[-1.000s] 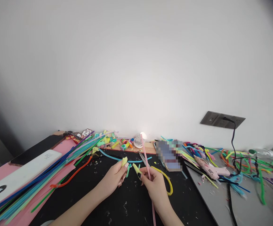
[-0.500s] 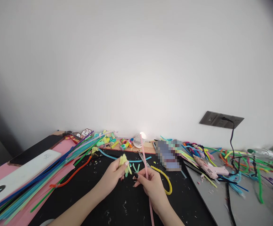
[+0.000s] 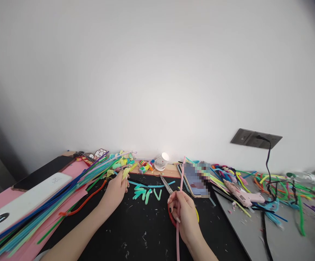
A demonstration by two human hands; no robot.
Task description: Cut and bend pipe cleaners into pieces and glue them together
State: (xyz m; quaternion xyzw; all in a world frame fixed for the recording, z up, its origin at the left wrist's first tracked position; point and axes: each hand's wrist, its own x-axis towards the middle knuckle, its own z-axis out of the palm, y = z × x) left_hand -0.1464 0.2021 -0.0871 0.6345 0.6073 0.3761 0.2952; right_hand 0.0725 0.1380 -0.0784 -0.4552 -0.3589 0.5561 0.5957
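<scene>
My left hand (image 3: 116, 189) is stretched to the left over the black mat (image 3: 135, 232), fingers closed on a small yellow pipe-cleaner piece (image 3: 125, 173) near the bundle of long pipe cleaners (image 3: 51, 206). My right hand (image 3: 183, 214) is closed round a long pink pipe cleaner (image 3: 179, 188) that stands nearly upright. Under that hand lie scissors (image 3: 168, 188) with a red handle and a curved yellow pipe cleaner. Several short green pieces (image 3: 143, 193) lie on the mat between my hands.
A white power bank (image 3: 24, 204) rests on pink paper at the left. A phone (image 3: 197, 177), a pink glue gun (image 3: 243, 195) with a black cable, and tangled coloured pipe cleaners (image 3: 282, 192) fill the right. A small lit cup (image 3: 161, 161) stands by the wall.
My left hand moved left and away with the yellow piece, uncovering the green pieces. My right hand shifted right and the pink pipe cleaner swung more upright.
</scene>
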